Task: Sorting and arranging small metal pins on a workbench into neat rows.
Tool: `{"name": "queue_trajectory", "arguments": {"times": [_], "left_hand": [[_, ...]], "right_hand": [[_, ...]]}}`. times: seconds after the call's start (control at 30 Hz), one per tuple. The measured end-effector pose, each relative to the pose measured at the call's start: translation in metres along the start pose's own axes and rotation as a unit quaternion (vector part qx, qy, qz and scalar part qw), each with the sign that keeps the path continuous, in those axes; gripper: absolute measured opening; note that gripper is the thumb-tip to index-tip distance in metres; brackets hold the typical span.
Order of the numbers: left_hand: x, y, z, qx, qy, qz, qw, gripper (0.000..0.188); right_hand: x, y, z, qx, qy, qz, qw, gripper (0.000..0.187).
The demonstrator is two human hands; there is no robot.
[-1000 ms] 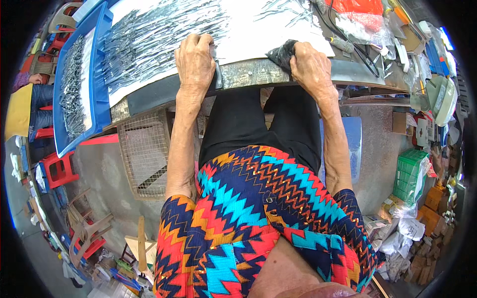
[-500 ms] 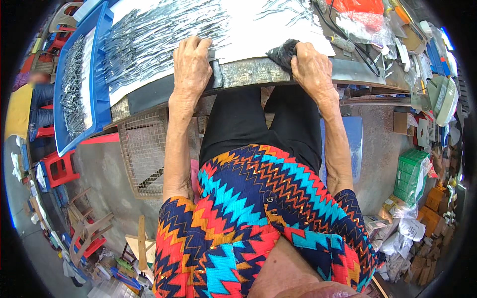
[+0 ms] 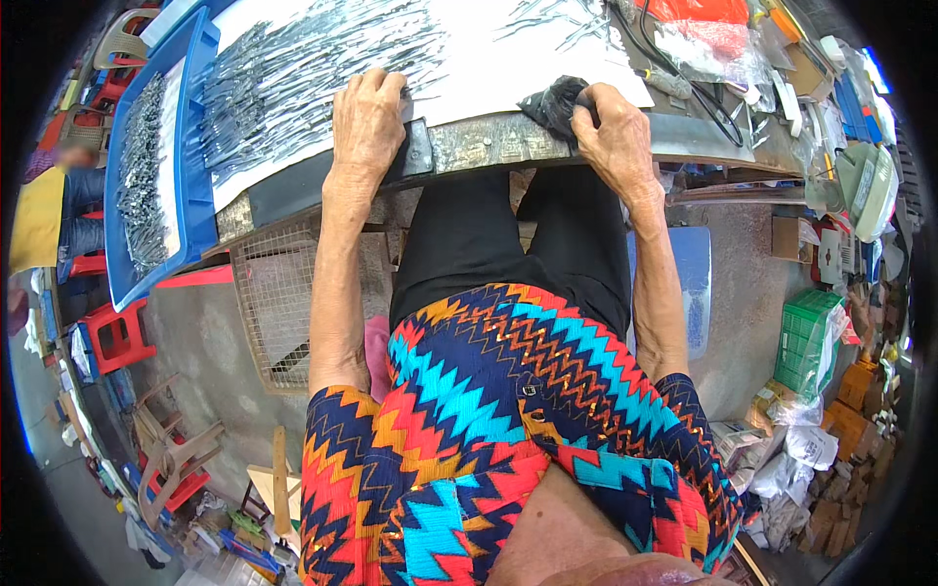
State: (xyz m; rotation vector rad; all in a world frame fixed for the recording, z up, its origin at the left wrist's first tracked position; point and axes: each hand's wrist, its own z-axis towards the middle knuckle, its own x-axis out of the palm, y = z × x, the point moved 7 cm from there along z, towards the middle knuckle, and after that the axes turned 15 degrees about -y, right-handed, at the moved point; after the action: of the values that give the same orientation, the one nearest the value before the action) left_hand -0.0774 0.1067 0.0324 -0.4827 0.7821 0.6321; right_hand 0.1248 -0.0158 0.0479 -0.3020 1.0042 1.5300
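Observation:
My left hand (image 3: 367,125) rests at the table's near edge with its fingers curled down. Whatever lies under those fingers is hidden. Beside it, to the right, a small dark-grey metal block (image 3: 419,146) sits on the edge. My right hand (image 3: 618,139) is closed, thumb and fingers pinching the side of a crumpled black plastic bundle (image 3: 555,109). A white sheet (image 3: 479,93) covers the table beyond both hands. Many thin dark strips (image 3: 322,73) are spread over its left half, and a looser group (image 3: 557,21) lies farther right.
A blue tray (image 3: 202,146) of small dark pieces stands at the left. Black cable (image 3: 718,112), clear plastic and a red bag (image 3: 699,27) clutter the right. Below are a wire mesh panel (image 3: 278,303), a red stool (image 3: 117,332) and a green crate (image 3: 806,342). Another person sits far left.
My left hand has shifted slightly left, and more of the metal block shows beside it. The right hand stays at the black bundle, its fingers turned a little.

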Motion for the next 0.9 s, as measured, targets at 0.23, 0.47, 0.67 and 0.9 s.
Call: {"name": "queue_trajectory", "arguments": {"times": [0.23,0.47,0.67,0.9], "left_hand": [[0.005,0.002,0.004,0.002,-0.040,0.021,0.999,0.023],[0.006,-0.002,0.002,-0.026,-0.037,0.028,0.999,0.028],[-0.005,-0.011,0.002,-0.004,-0.078,0.009,0.997,0.034],[0.001,-0.035,0.025,-0.006,-0.059,-0.103,0.993,0.029]], "right_hand": [[-0.002,-0.002,0.001,0.030,0.000,0.031,0.999,0.017],[-0.006,-0.002,0.001,0.074,-0.003,0.059,0.996,0.014],[-0.009,-0.005,0.002,0.097,-0.016,0.077,0.992,0.012],[-0.008,-0.013,-0.003,0.135,-0.051,0.134,0.980,0.012]]}}
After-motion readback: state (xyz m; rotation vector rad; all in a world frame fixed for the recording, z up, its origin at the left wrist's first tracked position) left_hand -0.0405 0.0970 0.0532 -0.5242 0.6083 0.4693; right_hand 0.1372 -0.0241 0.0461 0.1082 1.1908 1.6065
